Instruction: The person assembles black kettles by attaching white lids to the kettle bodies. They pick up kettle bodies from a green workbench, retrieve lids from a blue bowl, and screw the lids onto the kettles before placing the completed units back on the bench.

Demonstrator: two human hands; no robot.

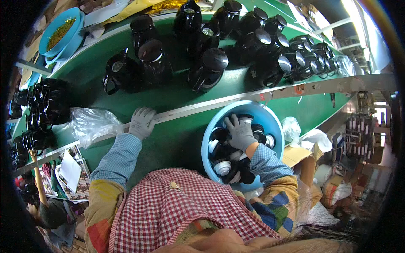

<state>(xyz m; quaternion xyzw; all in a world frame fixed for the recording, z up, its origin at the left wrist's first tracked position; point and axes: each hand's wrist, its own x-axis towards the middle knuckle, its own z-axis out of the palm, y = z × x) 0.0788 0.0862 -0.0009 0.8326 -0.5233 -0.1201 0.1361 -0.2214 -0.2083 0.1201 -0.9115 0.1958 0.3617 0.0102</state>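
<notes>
My left hand, in a grey glove, lies on the pale rail along the green belt, fingers stretched out and holding nothing. A clear plastic bag lies beside it. Over to the right, my right hand, gloved too, reaches into a round blue basin with its fingers apart, on top of several black-and-white stoppers. Its fingertips are partly hidden among them. Glossy black jugs with handles stand upright on the belt beyond the rail, several with black lids on top.
More black jugs crowd the far left. At the upper left, a blue bowl holds gold-green bits. Clear plastic and an open cardboard box sit right of the basin. Another person is at the lower left.
</notes>
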